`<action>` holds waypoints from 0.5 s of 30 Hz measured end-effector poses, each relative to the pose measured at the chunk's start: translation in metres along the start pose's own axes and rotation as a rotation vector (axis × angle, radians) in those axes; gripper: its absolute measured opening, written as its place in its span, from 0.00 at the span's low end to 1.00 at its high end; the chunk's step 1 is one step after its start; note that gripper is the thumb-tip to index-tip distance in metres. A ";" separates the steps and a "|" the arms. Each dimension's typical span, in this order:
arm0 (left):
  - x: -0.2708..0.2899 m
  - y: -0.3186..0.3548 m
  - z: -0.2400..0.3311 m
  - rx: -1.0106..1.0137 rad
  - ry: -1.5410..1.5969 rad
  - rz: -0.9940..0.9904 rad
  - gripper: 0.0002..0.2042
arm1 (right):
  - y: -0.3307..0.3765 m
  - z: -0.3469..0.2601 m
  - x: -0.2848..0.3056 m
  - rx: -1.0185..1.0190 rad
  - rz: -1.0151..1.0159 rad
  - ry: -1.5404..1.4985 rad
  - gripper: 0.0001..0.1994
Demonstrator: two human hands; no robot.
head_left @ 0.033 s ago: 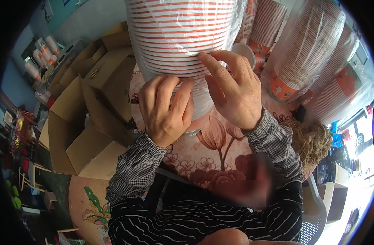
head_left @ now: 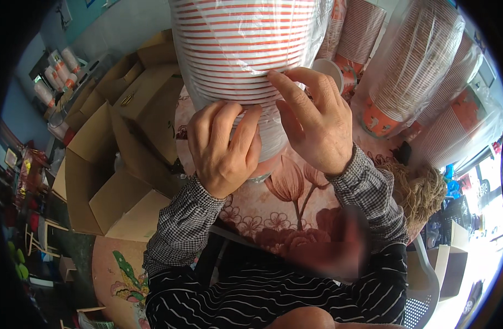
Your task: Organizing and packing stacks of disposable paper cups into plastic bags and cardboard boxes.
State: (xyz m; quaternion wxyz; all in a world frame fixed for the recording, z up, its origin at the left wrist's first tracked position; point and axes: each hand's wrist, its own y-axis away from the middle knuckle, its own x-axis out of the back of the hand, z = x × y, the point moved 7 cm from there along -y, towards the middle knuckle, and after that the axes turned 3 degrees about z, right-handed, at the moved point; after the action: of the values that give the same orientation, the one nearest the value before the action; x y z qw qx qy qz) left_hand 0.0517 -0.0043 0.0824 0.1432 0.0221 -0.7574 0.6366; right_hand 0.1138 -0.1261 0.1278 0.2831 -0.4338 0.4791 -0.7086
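Note:
A tall stack of white paper cups with orange rims (head_left: 240, 44) stands in front of me inside a clear plastic bag (head_left: 269, 138). My left hand (head_left: 223, 145) is closed at the lower front of the stack, its bent fingers on the film and its thumb hidden. Higher up on the right side, my right hand (head_left: 317, 118) has its curled fingers on the same bag. Its index fingertip presses near the rims, with the thumb lower and apart. An orange band shows at the stack's bottom, partly behind my left hand.
The table has a pink flowered cover (head_left: 295, 203). More bagged cup stacks (head_left: 410, 71) and a loose white cup (head_left: 329, 71) stand at the right. A rope-like tan bundle (head_left: 419, 192) lies at the right edge. Open cardboard boxes (head_left: 120, 197) are on the left.

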 end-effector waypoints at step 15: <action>0.003 -0.002 0.001 0.000 0.017 -0.016 0.18 | -0.015 -0.013 -0.004 0.044 0.018 0.047 0.21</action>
State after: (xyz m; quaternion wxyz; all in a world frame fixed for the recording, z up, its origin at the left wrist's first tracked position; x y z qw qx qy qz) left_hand 0.0489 -0.0049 0.0854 0.1545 0.0229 -0.7559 0.6358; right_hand 0.1039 -0.1116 0.1378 0.2877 -0.4064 0.4740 -0.7263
